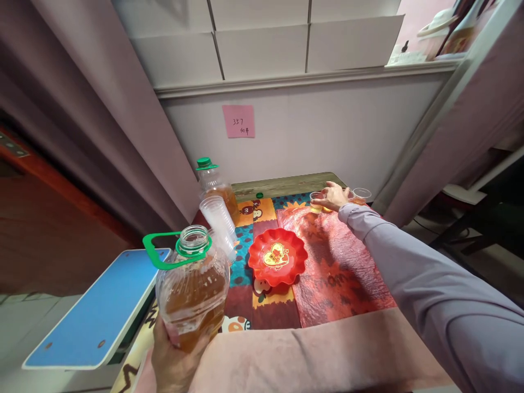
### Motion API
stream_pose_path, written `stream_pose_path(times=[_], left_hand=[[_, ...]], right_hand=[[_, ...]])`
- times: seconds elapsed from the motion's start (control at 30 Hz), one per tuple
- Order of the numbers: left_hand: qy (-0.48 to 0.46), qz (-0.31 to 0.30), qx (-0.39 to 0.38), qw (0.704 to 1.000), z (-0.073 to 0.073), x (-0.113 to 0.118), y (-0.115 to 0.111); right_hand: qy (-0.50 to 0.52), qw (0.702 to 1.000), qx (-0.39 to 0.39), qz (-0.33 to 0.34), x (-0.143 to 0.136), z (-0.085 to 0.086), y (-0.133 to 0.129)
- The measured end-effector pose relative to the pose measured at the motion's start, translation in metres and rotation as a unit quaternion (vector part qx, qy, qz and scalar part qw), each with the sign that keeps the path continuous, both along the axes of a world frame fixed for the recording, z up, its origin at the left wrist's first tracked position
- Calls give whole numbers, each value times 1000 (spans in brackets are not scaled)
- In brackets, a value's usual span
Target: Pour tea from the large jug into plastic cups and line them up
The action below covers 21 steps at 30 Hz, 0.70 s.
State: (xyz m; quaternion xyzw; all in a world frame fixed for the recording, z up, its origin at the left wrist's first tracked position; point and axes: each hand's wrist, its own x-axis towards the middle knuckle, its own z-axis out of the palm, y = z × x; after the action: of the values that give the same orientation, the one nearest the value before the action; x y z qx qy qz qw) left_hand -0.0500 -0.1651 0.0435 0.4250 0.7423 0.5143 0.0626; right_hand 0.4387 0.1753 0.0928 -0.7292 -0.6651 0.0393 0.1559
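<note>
An uncapped clear jug (194,295) of amber liquid, with a green handle ring at its neck, is gripped low down by my left hand (174,355). At the far right of the table my right hand (334,195) has its fingers on a small clear cup (316,203) holding some yellowish liquid. More clear cups (362,195) stand just beyond and to the right of that hand, partly hidden by it. Between my hands sits a red scalloped plate (262,246) with a gold heart print.
A stack of clear plastic cups (216,218) leans behind the held jug. Behind it stands a capped jug (221,191); a green cap (259,195) lies near the back edge. A blue board (98,311) is at left, pink cloth (311,355) in front.
</note>
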Motion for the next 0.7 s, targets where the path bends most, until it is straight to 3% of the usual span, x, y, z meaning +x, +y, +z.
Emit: stream_pose_path(times=[0.37, 0.7], left_hand=[[3, 18, -19, 1000, 5, 1, -1], [-15, -4, 17, 1000, 1, 3, 0]], right_hand=[[-12, 1000, 17, 2, -4, -30, 10], [-11, 1000, 18, -11, -6, -30, 3]])
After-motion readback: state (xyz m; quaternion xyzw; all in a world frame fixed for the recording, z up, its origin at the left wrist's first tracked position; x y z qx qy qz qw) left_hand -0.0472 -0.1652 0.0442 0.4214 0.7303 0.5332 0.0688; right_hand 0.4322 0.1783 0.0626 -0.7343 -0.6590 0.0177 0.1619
